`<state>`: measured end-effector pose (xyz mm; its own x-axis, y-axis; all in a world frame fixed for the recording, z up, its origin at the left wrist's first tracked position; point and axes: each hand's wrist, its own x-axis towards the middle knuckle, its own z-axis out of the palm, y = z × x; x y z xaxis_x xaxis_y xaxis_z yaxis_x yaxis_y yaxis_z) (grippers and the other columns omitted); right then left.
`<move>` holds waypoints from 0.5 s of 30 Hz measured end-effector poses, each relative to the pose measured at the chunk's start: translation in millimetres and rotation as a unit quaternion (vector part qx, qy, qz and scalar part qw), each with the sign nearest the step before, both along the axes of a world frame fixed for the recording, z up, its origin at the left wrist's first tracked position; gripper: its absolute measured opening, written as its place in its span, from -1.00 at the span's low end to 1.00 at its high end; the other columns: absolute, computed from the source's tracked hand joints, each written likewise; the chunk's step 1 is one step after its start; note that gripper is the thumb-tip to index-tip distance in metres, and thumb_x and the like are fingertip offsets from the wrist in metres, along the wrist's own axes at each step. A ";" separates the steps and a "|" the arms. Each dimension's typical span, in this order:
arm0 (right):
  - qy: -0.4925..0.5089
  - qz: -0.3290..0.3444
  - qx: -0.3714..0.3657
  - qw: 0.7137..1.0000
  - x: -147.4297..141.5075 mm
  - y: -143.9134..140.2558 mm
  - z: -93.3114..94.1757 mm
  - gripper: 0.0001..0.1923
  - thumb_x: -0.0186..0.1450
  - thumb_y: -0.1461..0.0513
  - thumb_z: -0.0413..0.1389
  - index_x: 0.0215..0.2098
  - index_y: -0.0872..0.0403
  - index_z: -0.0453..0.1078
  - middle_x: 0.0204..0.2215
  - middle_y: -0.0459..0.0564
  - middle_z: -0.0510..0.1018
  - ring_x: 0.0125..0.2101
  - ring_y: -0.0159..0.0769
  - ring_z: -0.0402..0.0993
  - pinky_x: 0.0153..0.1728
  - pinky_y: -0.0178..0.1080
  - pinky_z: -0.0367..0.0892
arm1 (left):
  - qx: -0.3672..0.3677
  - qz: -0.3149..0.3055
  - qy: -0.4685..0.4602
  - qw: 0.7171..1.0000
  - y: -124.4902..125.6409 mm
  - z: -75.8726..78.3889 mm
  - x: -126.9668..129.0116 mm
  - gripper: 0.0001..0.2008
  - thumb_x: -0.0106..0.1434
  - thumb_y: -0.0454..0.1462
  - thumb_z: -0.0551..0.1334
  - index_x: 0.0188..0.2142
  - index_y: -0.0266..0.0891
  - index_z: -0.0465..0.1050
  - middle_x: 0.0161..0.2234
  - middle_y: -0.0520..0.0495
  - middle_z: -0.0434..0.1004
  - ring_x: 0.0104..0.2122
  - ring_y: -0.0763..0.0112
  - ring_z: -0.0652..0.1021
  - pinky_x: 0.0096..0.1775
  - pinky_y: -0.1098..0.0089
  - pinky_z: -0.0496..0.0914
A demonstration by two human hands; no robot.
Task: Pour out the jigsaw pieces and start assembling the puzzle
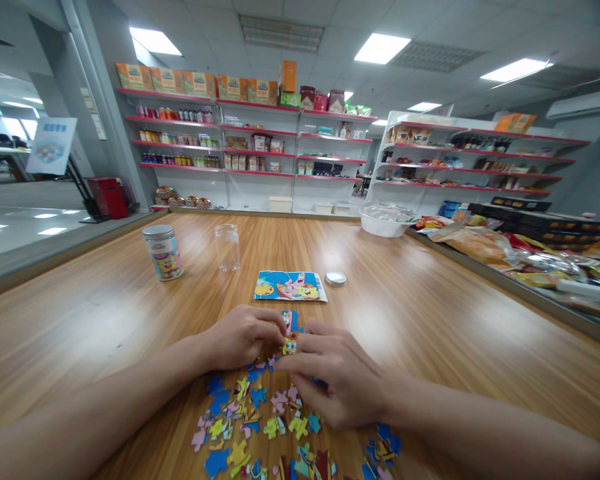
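Both hands meet over a small joined cluster of puzzle pieces [290,333] near the middle of the tabletop [430,313] — left hand [243,337] and right hand [330,380] each pinching it, seemingly pressing one piece in. Loose pieces [250,427] lie toward the near edge — next would come another matching piece, aligned carefully.

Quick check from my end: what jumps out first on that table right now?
Both hands, left hand and right hand, meet at mid-table over a few joined puzzle pieces. Loose pieces lie scattered nearer the person. Beyond them lie a picture card, a lid, an empty jar and a printed tin.
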<state>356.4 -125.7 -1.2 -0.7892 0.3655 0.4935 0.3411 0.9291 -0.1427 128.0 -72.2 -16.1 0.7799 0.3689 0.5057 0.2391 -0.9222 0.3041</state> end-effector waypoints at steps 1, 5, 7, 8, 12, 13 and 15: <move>-0.002 0.035 0.001 0.999 -2.5 -2.5 2.1 -0.72 0.28 0.29 0.04 -0.09 0.07 0.49 -0.28 0.01 0.59 -0.30 -0.28 0.42 -0.18 -0.19 0.30 | -0.004 -0.001 -0.002 1.000 -0.2 0.3 0.3 -0.67 0.18 -0.51 0.07 -0.31 -0.24 0.60 -0.22 -0.07 0.61 -0.24 0.41 0.61 -0.19 0.45 0.51; -0.030 0.173 -0.015 0.984 -9.3 -8.7 3.0 -0.73 0.32 0.26 0.03 -0.05 0.13 0.45 -0.23 0.00 0.63 -0.22 -0.28 0.41 -0.09 -0.20 0.31 | -0.008 -0.007 -0.015 1.000 -0.2 0.0 0.4 -0.69 0.22 -0.49 0.08 -0.28 -0.24 0.60 -0.21 -0.09 0.62 -0.23 0.40 0.61 -0.17 0.44 0.52; -0.031 0.192 -0.025 0.981 -9.7 -9.9 2.3 -0.72 0.33 0.28 0.01 -0.04 0.13 0.44 -0.21 -0.02 0.64 -0.22 -0.29 0.40 -0.08 -0.21 0.31 | -0.004 -0.010 -0.018 1.000 0.2 -0.4 0.2 -0.68 0.22 -0.50 0.08 -0.26 -0.25 0.60 -0.20 -0.09 0.62 -0.22 0.39 0.61 -0.15 0.43 0.52; -0.030 0.192 -0.028 0.981 -9.4 -10.1 2.4 -0.71 0.35 0.27 0.00 -0.02 0.14 0.43 -0.16 0.00 0.63 -0.19 -0.28 0.40 -0.04 -0.19 0.29 | -0.005 -0.010 -0.018 1.000 0.4 -0.6 0.2 -0.67 0.22 -0.50 0.08 -0.26 -0.25 0.60 -0.20 -0.10 0.62 -0.22 0.39 0.61 -0.15 0.43 0.52; -0.069 0.174 -0.052 0.981 -6.5 -9.8 4.6 -0.49 0.42 0.03 -0.03 0.21 0.14 0.27 0.14 0.08 0.46 0.10 -0.14 0.26 0.16 -0.07 0.14 | -0.017 -0.011 -0.017 1.000 0.7 -0.9 0.2 -0.67 0.22 -0.50 0.08 -0.28 -0.25 0.61 -0.20 -0.09 0.61 -0.21 0.39 0.61 -0.15 0.43 0.52; -0.080 0.173 -0.061 0.980 -5.8 -9.3 4.7 -0.44 0.42 -0.02 -0.04 0.25 0.13 0.23 0.16 0.08 0.44 0.14 -0.12 0.22 0.18 -0.05 0.11 | -0.020 -0.009 -0.017 1.000 0.7 -1.0 0.2 -0.67 0.22 -0.50 0.08 -0.27 -0.24 0.61 -0.20 -0.09 0.61 -0.21 0.39 0.61 -0.14 0.42 0.52; -0.085 0.176 -0.074 0.978 -4.9 -7.9 3.8 -0.45 0.43 -0.03 -0.06 0.25 0.11 0.23 0.11 0.06 0.48 0.12 -0.13 0.23 0.19 -0.05 0.09 | -0.023 -0.008 -0.015 1.000 0.9 -0.8 0.1 -0.67 0.23 -0.50 0.08 -0.27 -0.23 0.61 -0.20 -0.09 0.61 -0.21 0.39 0.61 -0.14 0.42 0.52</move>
